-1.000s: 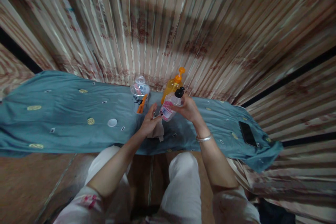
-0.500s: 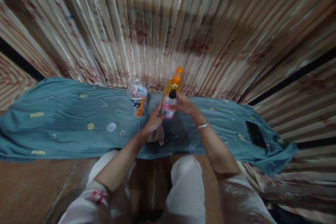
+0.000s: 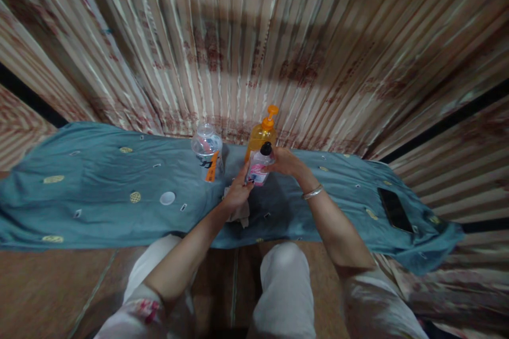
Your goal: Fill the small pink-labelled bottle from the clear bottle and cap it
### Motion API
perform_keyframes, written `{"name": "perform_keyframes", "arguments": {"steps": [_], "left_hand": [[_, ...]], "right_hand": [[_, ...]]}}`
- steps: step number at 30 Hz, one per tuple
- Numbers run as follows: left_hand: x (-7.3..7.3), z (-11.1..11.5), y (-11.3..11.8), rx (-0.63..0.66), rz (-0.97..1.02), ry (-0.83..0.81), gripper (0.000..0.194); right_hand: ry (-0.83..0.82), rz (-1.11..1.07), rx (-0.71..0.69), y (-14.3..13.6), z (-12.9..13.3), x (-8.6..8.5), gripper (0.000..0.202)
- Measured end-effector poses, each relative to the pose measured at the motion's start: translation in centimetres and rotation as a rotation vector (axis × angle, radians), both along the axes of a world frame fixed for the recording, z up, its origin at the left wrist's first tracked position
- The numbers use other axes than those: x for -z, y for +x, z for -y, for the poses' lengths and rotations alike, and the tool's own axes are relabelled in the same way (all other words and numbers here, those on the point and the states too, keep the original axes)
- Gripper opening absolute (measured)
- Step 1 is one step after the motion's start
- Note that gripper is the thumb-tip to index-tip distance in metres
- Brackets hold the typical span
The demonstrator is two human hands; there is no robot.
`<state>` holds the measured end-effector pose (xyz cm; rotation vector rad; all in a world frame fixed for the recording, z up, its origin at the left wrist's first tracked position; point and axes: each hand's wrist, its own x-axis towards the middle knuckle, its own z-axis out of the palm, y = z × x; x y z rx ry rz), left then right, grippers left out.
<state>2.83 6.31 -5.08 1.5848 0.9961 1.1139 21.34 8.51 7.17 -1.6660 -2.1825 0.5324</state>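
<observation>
A small clear bottle with a black cap and a pink label is held between my two hands, tilted to the right. My left hand grips it low on the left side, and my right hand closes on its upper right side. Right behind it stands an orange pump bottle with yellow liquid, partly hidden by the small bottle. Under my left hand lies a crumpled beige cloth. To the left, a clear plastic bottle with an orange and white label stands without a cap.
A white round lid lies on the teal patterned cloth covering the table. A black phone rests near the right end. Behind the table hangs a pleated curtain.
The small bottle has gone from nearly upright to tilted right, with both hands still on it. The whole view has shifted slightly.
</observation>
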Motion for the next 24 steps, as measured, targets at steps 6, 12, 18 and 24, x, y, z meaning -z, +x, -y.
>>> {"name": "perform_keyframes", "arguments": {"steps": [6, 12, 18, 24], "left_hand": [[-0.6, 0.2, 0.2, 0.017, -0.019, -0.052, 0.065], [-0.5, 0.4, 0.2, 0.001, -0.015, -0.034, 0.069], [-0.9, 1.1, -0.2, -0.024, -0.022, -0.041, 0.072], [-1.7, 2.8, -4.7, -0.052, -0.069, -0.045, 0.067]], "right_hand": [[0.064, 0.178, 0.122, -0.4, 0.8, 0.1, 0.05], [0.111, 0.189, 0.166, -0.9, 1.8, 0.8, 0.059], [0.165, 0.125, 0.224, -0.8, 3.1, 1.4, 0.072], [0.23, 0.041, 0.329, -1.3, 5.9, 2.3, 0.074]]}}
